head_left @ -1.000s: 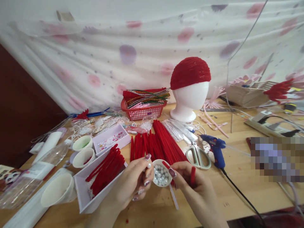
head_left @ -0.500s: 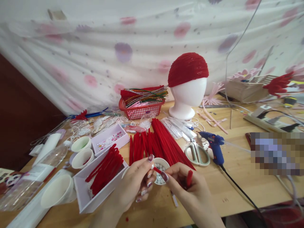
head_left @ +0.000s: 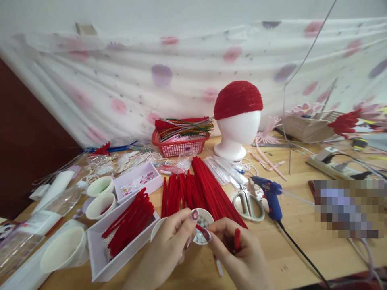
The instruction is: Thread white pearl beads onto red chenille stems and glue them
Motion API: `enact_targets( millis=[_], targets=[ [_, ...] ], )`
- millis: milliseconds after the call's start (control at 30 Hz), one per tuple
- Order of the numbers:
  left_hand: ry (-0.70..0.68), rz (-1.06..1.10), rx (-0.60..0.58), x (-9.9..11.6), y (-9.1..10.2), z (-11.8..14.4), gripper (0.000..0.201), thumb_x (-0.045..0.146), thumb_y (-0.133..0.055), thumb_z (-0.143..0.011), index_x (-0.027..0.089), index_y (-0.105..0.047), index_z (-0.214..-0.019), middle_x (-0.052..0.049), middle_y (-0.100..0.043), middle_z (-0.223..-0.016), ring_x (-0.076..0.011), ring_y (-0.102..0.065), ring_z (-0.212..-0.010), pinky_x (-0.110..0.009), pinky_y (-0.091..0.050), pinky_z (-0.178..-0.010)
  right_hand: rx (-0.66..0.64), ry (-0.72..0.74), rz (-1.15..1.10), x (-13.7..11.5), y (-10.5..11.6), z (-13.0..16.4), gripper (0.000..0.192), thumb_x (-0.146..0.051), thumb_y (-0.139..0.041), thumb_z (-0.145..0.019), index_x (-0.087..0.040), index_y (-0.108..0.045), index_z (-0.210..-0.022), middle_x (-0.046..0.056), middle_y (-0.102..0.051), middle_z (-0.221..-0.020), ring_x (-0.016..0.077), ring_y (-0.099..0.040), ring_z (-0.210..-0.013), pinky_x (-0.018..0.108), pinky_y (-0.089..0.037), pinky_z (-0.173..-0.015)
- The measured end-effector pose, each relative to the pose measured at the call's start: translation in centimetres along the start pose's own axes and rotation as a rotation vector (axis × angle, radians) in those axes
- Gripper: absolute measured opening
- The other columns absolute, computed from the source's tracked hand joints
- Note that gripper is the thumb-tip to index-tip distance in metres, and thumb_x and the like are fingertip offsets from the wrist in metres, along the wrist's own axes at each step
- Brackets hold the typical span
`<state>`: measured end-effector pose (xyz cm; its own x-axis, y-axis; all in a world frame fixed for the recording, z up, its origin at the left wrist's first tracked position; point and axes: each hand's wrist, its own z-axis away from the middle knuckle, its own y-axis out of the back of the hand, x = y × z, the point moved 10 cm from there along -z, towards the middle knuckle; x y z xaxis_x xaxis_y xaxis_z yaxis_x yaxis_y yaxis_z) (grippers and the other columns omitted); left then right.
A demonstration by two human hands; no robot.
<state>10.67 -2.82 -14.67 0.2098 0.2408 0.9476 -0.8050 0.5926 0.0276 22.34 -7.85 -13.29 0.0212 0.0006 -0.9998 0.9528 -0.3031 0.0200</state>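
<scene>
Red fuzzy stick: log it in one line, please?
right hand: pinching red fuzzy stick | left hand: at its tip | seen between: round white cup, pearly beads

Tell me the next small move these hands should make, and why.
Probably the right hand should ease the red strip slightly toward the fingertips of the left hand: it pinches the strip near one end, which points at those fingertips, beside the cup of pale beads. Whether the left hand holds one is hidden.
</scene>
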Motion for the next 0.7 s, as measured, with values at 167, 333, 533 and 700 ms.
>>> enact_targets(
  millis=[167, 333, 533, 700],
  targets=[
    [-0.029, -0.066, 0.056, 0.7, 0.0, 0.3, 0.046, 0.062, -0.046, -0.089, 0.021, -0.043, -0.068, 0.008, -0.032, -0.055, -0.0075, -0.025, -0.045, -0.023, -0.016, -0.042, -0.006, -0.039, -0.041, 0.4, -0.4, 0.2, 0.041, -0.056, -0.071, -0.08, -0.016, -0.068, -0.073, -0.001, -0.053, -0.054, 0.0107, -0.043, -0.048, 0.022, -0.03, -0.046],
    [-0.079, -0.13, 0.051, 1.9, -0.2, 0.9, 0.041, 0.056, -0.045, -0.092, 0.022, -0.042, -0.068, 0.008, -0.03, -0.057, -0.0097, -0.028, -0.049, -0.025, -0.019, -0.046, -0.041, -0.022, -0.065, 0.2, -0.9, 0.1, 0.04, -0.055, -0.07, -0.082, -0.017, -0.066, -0.073, -0.002, -0.052, -0.056, 0.0105, -0.044, -0.05, 0.021, -0.036, -0.047],
    [-0.16, -0.236, 0.053, 2.8, -0.1, 1.3, 0.04, 0.051, -0.04, -0.095, 0.021, -0.043, -0.068, 0.005, -0.035, -0.062, -0.0123, -0.036, -0.059, -0.024, -0.028, -0.054, -0.058, 0.005, -0.086, -0.3, -1.3, 0.4, 0.036, -0.054, -0.069, -0.084, -0.018, -0.065, -0.08, -0.002, -0.054, -0.059, 0.0115, -0.048, -0.053, 0.02, -0.039, -0.048],
    [-0.119, -0.266, 0.125, 1.8, 1.0, 1.3, 0.044, 0.057, -0.038, -0.095, 0.022, -0.043, -0.069, 0.006, -0.03, -0.059, -0.0122, -0.032, -0.056, -0.024, -0.024, -0.051, 0.023, 0.005, -0.129, -0.4, -0.7, 1.3, 0.041, -0.061, -0.053, -0.093, -0.021, -0.06, -0.098, -0.003, -0.056, -0.063, 0.011, -0.045, -0.049, 0.022, -0.035, -0.045]
  ],
)
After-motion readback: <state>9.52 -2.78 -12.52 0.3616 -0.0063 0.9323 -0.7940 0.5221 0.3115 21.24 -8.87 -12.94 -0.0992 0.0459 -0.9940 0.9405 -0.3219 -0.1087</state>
